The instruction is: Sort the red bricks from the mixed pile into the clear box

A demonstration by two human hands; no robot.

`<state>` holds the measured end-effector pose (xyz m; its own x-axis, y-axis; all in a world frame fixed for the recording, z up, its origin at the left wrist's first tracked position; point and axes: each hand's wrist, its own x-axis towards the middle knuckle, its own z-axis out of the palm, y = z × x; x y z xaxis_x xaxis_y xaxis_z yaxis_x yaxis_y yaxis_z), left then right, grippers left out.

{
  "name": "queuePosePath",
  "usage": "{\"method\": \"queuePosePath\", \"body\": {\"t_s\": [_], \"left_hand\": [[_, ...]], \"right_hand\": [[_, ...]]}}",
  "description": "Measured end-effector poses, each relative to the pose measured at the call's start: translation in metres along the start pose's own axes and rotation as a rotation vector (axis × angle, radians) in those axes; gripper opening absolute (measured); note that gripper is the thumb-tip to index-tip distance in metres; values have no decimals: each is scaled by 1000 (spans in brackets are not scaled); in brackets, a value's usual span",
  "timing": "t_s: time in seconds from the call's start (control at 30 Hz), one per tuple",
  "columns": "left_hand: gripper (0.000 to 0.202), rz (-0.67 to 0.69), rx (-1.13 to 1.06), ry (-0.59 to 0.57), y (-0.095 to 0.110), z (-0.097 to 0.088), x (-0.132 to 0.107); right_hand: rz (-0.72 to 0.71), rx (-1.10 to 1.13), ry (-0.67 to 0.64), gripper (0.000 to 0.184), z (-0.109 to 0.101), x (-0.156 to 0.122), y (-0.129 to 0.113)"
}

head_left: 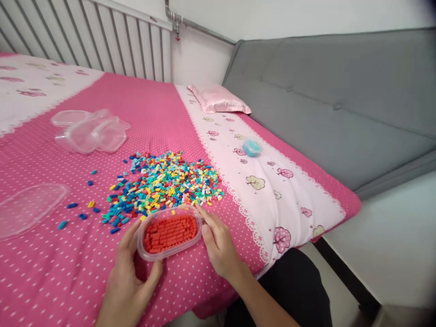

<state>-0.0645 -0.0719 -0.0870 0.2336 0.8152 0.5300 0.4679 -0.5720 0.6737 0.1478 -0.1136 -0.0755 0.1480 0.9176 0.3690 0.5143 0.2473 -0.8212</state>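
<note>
A clear oval plastic container (195,240) filled with red bricks (170,233) rests on the pink dotted bedsheet near the front edge. My left hand (127,277) cups its left end, thumb along the near rim and fingers behind. My right hand (218,243) grips its right end with fingers curled on the rim. Just beyond the container lies a pile of several small mixed-colour bricks (166,184), with a few blue and yellow ones scattered to the left.
Empty clear containers (91,134) lie at the back left, and a clear lid (29,206) at the far left. A small tub of blue bricks (252,148) sits on the white strip. A pink pillow (220,100) and a grey sofa back (334,100) are beyond.
</note>
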Motion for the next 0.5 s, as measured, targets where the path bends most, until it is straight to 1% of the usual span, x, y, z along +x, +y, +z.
{"method": "queuePosePath", "body": {"t_s": [0.07, 0.13, 0.2, 0.23, 0.33, 0.37, 0.43, 0.5], "left_hand": [[69, 1, -5, 5, -2, 1, 0], [68, 5, -10, 8, -4, 2, -1], [69, 1, -19, 5, -9, 3, -2], [70, -4, -29, 4, -12, 4, -3], [75, -28, -61, 11, -17, 6, -8], [73, -26, -52, 32, -17, 6, -12], [69, -45, -43, 15, -14, 7, -21], [66, -115, -89, 39, -13, 10, -29]], "right_hand": [[27, 68, 108, 45, -1, 3, 3], [60, 71, 220, 43, -6, 14, 9], [78, -14, 308, 40, -16, 35, 21], [78, -97, 346, 40, -23, 48, 28], [36, -159, 338, 34, -44, 87, 51], [20, -166, 321, 31, -49, 96, 57], [-6, -154, 274, 26, -53, 106, 67], [-21, -128, 261, 24, -50, 107, 79]]}}
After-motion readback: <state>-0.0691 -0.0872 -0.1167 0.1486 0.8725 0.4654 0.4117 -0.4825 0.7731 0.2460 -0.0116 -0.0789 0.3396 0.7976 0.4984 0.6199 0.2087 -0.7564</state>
